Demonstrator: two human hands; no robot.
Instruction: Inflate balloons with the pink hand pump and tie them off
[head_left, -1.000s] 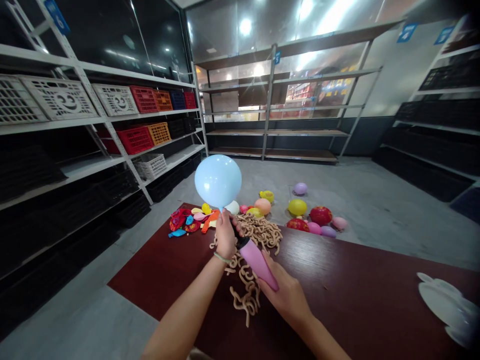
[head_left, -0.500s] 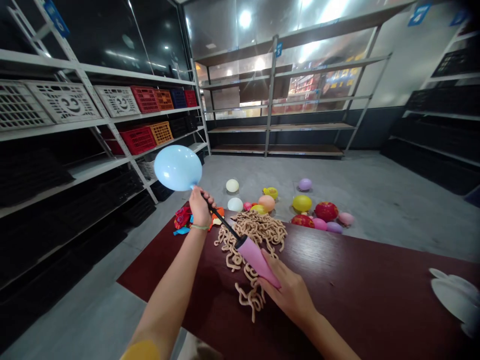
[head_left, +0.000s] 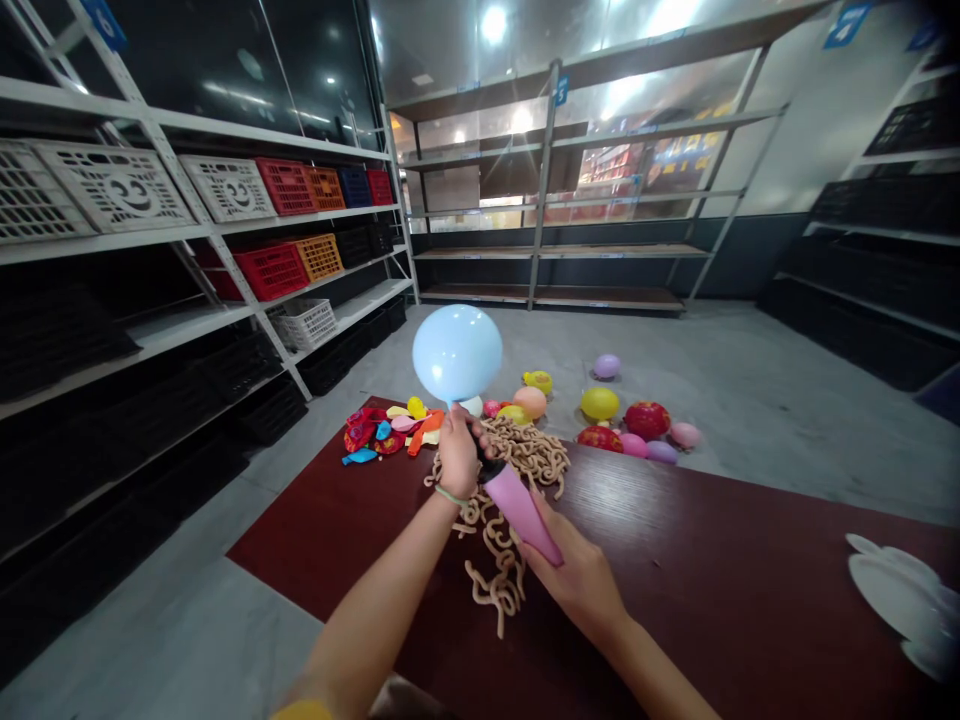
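Right hand (head_left: 574, 570) grips the rear of a pink plastic cylindrical hand pump (head_left: 521, 512), fingers wrapped round it, apparently for control. Left hand (head_left: 459, 455) pinches the neck of a glossy pale-blue round balloon (head_left: 457, 352), presumably sealing it. Balloon stands upright, neck down. Pump slants above the polished dark-red table (head_left: 712, 560), long axis running forward-left, black end foremost.

The balloon (head_left: 457, 352) looks glossy and smooth, the pump (head_left: 523, 513) smooth plastic, the tabletop (head_left: 675, 560) shiny wood-like.

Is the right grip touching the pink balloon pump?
Touching. In the head view, the right grip closes around the near end of the pink balloon pump.
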